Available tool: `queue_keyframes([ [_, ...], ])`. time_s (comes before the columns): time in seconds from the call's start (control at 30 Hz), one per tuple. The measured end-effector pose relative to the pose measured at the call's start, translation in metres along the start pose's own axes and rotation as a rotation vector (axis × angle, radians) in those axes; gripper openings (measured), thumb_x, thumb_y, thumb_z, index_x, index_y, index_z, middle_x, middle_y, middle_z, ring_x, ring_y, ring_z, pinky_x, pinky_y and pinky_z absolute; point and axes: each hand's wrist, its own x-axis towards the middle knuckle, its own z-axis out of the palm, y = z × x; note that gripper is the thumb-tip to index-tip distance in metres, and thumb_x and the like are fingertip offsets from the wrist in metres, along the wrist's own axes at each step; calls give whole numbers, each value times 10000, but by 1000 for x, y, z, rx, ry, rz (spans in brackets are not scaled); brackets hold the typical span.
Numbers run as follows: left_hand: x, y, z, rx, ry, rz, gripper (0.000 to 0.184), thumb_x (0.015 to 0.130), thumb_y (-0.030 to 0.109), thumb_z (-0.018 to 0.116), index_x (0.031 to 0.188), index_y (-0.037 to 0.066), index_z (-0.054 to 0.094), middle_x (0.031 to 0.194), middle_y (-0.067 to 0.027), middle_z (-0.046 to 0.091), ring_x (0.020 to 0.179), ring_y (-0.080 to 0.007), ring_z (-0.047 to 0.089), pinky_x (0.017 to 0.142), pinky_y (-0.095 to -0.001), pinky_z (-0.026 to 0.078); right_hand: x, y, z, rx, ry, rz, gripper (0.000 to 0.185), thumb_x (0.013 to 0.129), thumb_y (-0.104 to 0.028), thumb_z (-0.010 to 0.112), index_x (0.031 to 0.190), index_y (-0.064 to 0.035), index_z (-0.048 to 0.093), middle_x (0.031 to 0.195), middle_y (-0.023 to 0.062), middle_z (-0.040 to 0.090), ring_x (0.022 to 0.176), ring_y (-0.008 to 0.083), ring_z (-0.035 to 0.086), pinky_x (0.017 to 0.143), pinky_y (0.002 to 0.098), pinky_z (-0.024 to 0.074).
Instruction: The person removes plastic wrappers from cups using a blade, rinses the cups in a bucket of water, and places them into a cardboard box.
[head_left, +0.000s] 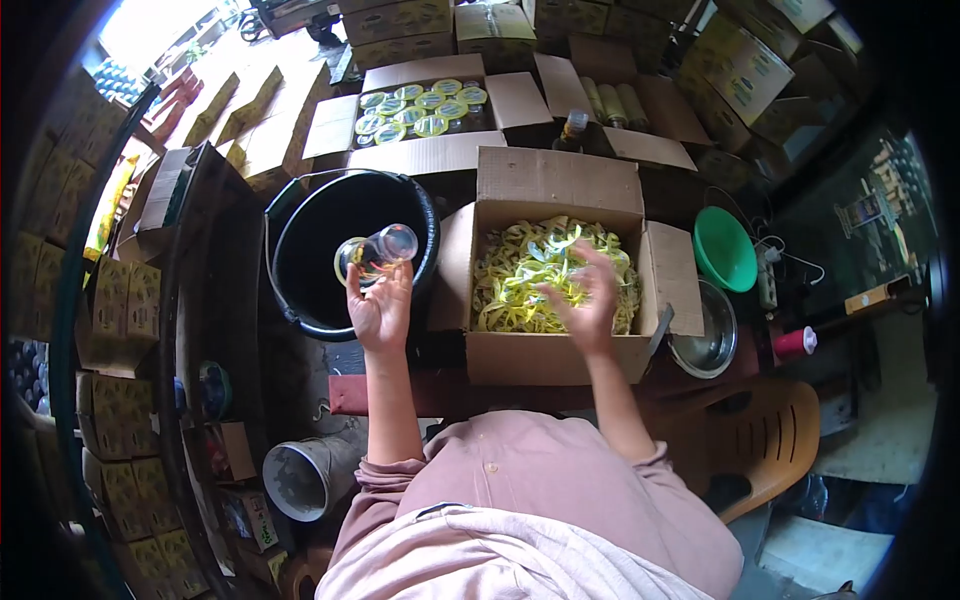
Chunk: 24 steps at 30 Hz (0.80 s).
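Note:
My left hand [380, 312] is raised at the near right of a black bucket [430, 215], its fingers closed on a clear plastic cup [398, 243]. The cup lies tilted, and a yellow-edged round end shows on its left. Some thin reddish and yellow bits show by the fingertips; I cannot make out what they are. My right hand [592, 305] hovers over an open cardboard box [558, 358], thumb and fingers apart, with nothing visible between them. Yellow-green printed strips [515, 290] fill that box in a loose heap.
Behind stands a carton [425, 155] of yellow-lidded cups, with a bottle [573, 128] beside it. At right are a green basin [725, 250], a metal bowl [715, 345], a pink spool [796, 343] and a brown plastic chair [770, 440]. A grey bucket [300, 480] stands lower left.

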Motion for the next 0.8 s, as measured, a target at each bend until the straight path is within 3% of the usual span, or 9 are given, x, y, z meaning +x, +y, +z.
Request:
queue_keyframes([
  [0.1,-5,3,-4,166,-20,-27,343,904,264,445,1150,26,464,1217,-140,472,1159,-274,424,1003,-454,315,34,-65,57,178,-467,17,698,651,-337,762,1220,-73,455,1136,101,481,934,230,551,662,309,486],
  [0.2,-10,5,-8,299,-80,-21,382,911,283,428,1176,8,428,1232,-144,462,1153,-267,435,1014,-427,305,43,-69,107,114,-551,-222,555,680,-271,726,1157,-78,519,1073,129,503,861,265,588,678,323,509],
  [0.3,-19,1,10,182,75,-145,554,895,404,420,1228,-35,360,1282,-205,388,1205,-307,373,1032,-437,270,52,-66,122,267,-711,-2,410,717,-199,687,1086,-70,564,1005,122,533,788,281,606,675,330,509],
  [0.37,-34,5,21,269,150,-284,728,868,521,386,1283,-67,272,1318,-248,320,1227,-330,338,1019,-461,283,55,-65,127,235,-578,-16,335,731,-171,670,1037,-68,584,967,120,542,751,290,608,671,340,508],
  [0.43,-54,6,33,585,-57,-393,799,855,575,347,1321,-59,211,1300,-253,343,1179,-330,395,931,-446,377,57,-55,131,152,-521,-144,279,744,-150,652,1006,-72,593,949,121,539,744,294,606,681,362,502],
  [0.53,-69,26,44,790,-352,-447,813,845,592,360,1349,-24,194,1265,-216,400,1078,-284,478,840,-394,435,59,-55,127,57,-819,-104,265,757,-188,637,997,-83,592,952,107,535,753,300,605,705,392,490],
  [0.57,-71,29,53,815,-365,-357,748,861,538,391,1342,-12,231,1142,-158,477,959,-233,507,784,-349,445,56,-51,132,58,-678,-186,266,759,-208,636,992,-87,593,952,98,539,740,292,606,696,385,492],
  [0.67,-59,46,56,817,-201,80,626,876,448,434,1308,13,306,1021,-92,502,825,-168,498,706,-301,435,57,-44,129,84,-870,-99,276,762,-221,637,1001,-89,593,947,95,541,732,295,604,697,381,493],
  [0.8,-34,68,34,1163,97,670,421,883,312,457,1183,22,401,950,-68,494,751,-114,474,643,-251,409,57,-44,122,179,-774,43,289,750,-186,664,1007,-69,600,941,86,548,643,218,607,638,325,506],
])
